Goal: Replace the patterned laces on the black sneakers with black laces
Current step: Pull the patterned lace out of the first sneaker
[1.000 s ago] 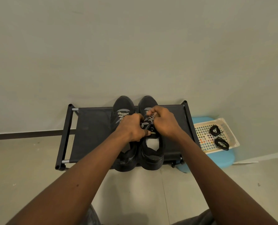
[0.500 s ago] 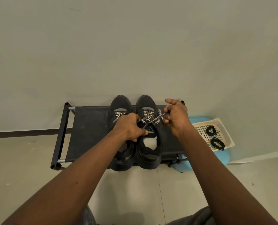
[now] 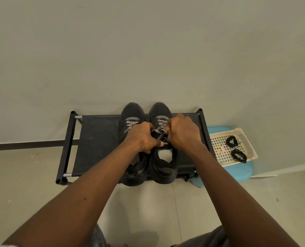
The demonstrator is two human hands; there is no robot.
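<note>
Head view. The sneaker (image 3: 165,171), set on the rack (image 3: 98,139), is gripped at its tongue by the left hand (image 3: 142,138), apparently for steadying, while the patterned lace (image 3: 160,124) is pinched by the right hand (image 3: 181,134) for unthreading. The toe is pointed at the wall, the long axis laid away from the person.

Left forearm (image 3: 110,168) hides the left sneaker's (image 3: 132,113) middle

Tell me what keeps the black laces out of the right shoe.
The patterned lace still fills the right shoe's eyelets; the right hand pinches it, the left hand holds the shoe. Nothing else visible blocks the black laces.
</note>
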